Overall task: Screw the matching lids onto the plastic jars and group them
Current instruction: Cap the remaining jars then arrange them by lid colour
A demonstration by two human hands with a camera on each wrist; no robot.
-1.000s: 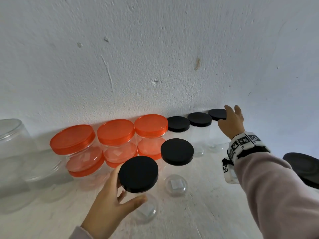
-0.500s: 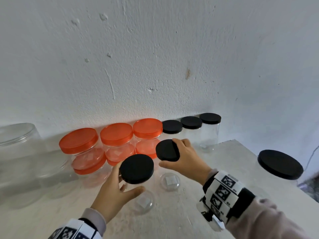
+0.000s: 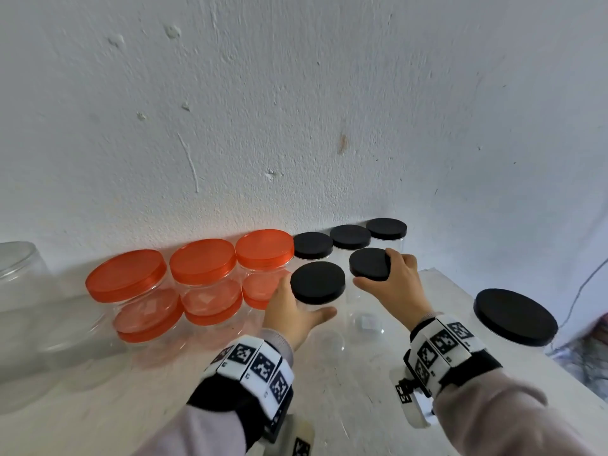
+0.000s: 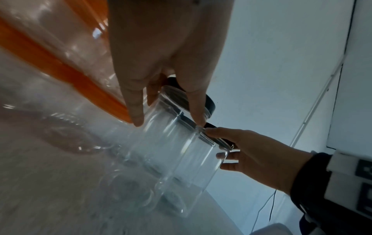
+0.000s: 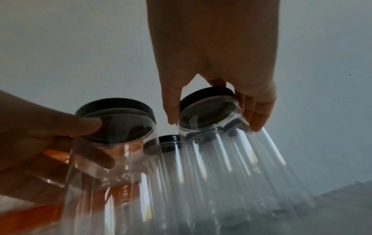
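Observation:
Two clear plastic jars with black lids stand side by side on the white table (image 3: pixel 335 399). My left hand (image 3: pixel 292 314) grips the left jar (image 3: pixel 317 283) just under its lid, with the fingers (image 4: pixel 138 108) round its neck. My right hand (image 3: pixel 394 287) grips the right jar (image 3: pixel 370 268) at the lid; its thumb and fingers (image 5: pixel 259 116) pinch the lid rim (image 5: pixel 207 97). Behind them three more black-lidded jars (image 3: pixel 350 236) line the wall, beside three orange-lidded jars (image 3: pixel 202 261).
A bigger black-lidded jar (image 3: pixel 515 315) stands at the right near the table edge. Large clear jars (image 3: pixel 19 297) without lids sit at the far left. More orange lids (image 3: pixel 148 315) show low down through the orange-lidded jars. A thin cable (image 3: pixel 582 291) hangs off to the right.
My right hand left the far jar by the wall, took hold of the second front jar and moved it right and back. The left hand carried its jar towards the black row.

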